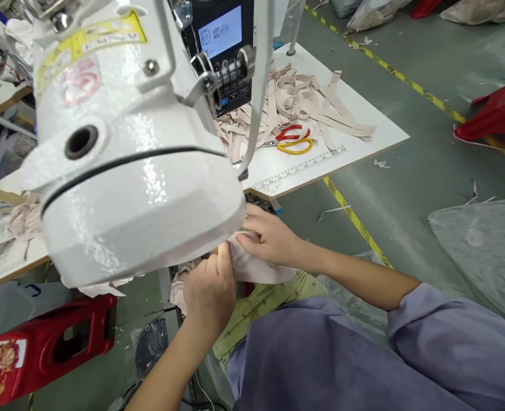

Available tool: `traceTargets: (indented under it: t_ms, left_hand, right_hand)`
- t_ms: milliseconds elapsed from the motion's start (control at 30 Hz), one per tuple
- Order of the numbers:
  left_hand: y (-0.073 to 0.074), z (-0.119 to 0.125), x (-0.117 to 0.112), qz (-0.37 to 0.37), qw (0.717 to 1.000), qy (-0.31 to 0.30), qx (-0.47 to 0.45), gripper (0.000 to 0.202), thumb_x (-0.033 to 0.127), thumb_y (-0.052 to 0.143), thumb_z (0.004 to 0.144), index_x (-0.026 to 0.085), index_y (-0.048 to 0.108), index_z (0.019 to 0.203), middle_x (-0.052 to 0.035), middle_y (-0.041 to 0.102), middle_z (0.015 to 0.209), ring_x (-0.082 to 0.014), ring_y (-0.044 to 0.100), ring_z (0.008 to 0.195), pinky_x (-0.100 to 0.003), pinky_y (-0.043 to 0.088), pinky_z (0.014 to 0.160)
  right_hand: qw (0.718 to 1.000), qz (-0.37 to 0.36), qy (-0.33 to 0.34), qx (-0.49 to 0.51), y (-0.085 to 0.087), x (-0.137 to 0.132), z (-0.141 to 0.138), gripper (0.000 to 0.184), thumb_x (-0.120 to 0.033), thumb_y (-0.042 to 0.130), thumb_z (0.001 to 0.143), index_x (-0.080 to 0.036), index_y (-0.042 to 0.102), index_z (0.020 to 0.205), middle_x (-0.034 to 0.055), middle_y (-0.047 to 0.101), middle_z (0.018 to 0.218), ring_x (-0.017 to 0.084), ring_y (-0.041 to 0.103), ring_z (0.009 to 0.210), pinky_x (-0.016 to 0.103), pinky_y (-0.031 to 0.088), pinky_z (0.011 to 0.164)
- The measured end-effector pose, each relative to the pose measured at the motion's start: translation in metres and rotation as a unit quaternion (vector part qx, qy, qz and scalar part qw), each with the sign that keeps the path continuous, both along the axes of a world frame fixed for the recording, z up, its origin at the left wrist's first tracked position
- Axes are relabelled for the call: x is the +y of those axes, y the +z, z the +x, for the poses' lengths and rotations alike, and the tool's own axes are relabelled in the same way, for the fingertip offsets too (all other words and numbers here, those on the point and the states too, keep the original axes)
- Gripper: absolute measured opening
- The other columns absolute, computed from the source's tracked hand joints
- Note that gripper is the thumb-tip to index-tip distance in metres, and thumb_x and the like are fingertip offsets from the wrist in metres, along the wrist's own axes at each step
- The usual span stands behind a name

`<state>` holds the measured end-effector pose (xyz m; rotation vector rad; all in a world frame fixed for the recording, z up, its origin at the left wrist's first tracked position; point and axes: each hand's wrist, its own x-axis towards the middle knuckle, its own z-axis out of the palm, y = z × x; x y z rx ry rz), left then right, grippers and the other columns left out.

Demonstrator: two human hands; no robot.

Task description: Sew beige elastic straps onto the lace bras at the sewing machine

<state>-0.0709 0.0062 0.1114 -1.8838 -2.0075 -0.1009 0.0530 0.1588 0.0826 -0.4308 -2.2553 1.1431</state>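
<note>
A piece of pale pink fabric (258,267) hangs below the head of a white sewing machine (149,211). My left hand (211,282) is closed on the fabric's left edge, its index finger and thumb pressed together near the machine. To its right, my right hand (273,237) grips the same fabric from above, thumb on top, with the fingertips partly hidden behind the machine head. The needle area is hidden by the machine. Some lacy pink fabric (178,291) shows beside my left wrist.
On the white table (384,134) lie a heap of pale fabric strips (295,94), red-and-yellow-handled scissors (293,140) and a ruler strip (299,169). A control screen (220,33) stands behind the machine. Red stools (55,348) are at the left and right; plastic bags (483,245) lie on the floor.
</note>
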Motion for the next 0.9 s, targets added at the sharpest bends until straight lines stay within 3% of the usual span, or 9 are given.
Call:
traceTargets:
  t_ms: [167, 267, 400, 600, 900]
  left_hand:
    - [0.002, 0.003, 0.005, 0.003, 1.000, 0.028, 0.005, 0.027, 0.017, 0.050, 0.095, 0.010, 0.060, 0.119, 0.0009, 0.059, 0.056, -0.0160, 0.057, 0.048, -0.032, 0.027, 0.044]
    - [0.004, 0.004, 0.008, 0.007, 0.999, 0.041, 0.006, 0.024, 0.017, 0.050, 0.095, 0.012, 0.062, 0.115, 0.0020, 0.056, 0.052, -0.0158, 0.055, 0.045, -0.031, 0.023, 0.043]
    - [0.005, 0.005, 0.010, 0.006, 0.998, 0.054, 0.008, 0.024, 0.018, 0.050, 0.095, 0.013, 0.062, 0.114, 0.0030, 0.052, 0.048, -0.0153, 0.053, 0.043, -0.031, 0.020, 0.042]
    - [0.003, 0.006, 0.008, 0.020, 0.998, 0.057, 0.003, 0.022, 0.018, 0.051, 0.094, 0.013, 0.062, 0.113, 0.0029, 0.054, 0.049, -0.0155, 0.054, 0.044, -0.031, 0.020, 0.044]
    - [0.001, 0.005, 0.006, 0.008, 0.997, 0.070, -0.003, 0.023, 0.020, 0.050, 0.096, 0.017, 0.063, 0.115, 0.0021, 0.055, 0.050, -0.0158, 0.054, 0.046, -0.031, 0.019, 0.046]
  right_hand:
    - [1.000, 0.006, 0.016, -0.017, 0.009, 0.018, -0.011, 0.031, -0.016, 0.051, 0.085, -0.019, 0.072, 0.106, 0.0072, 0.066, 0.114, 0.020, 0.063, 0.101, 0.031, 0.052, 0.089]
    - [0.999, -0.002, 0.040, -0.035, 0.014, 0.026, -0.016, 0.027, -0.017, 0.052, 0.082, -0.018, 0.073, 0.100, 0.0061, 0.066, 0.109, 0.019, 0.063, 0.096, 0.031, 0.051, 0.085]
    - [0.996, -0.025, 0.068, -0.051, 0.017, 0.035, -0.020, 0.029, -0.017, 0.053, 0.079, -0.020, 0.072, 0.100, 0.0058, 0.066, 0.113, 0.019, 0.063, 0.097, 0.032, 0.051, 0.084]
    - [0.994, -0.033, 0.082, -0.060, 0.013, 0.038, -0.020, 0.031, -0.017, 0.054, 0.080, -0.022, 0.072, 0.105, 0.0053, 0.060, 0.136, 0.022, 0.062, 0.113, 0.034, 0.052, 0.091]
    - [0.993, -0.034, 0.099, -0.060, 0.012, 0.041, -0.023, 0.038, -0.015, 0.057, 0.081, -0.024, 0.072, 0.115, 0.0055, 0.059, 0.141, 0.024, 0.058, 0.125, 0.040, 0.050, 0.102]
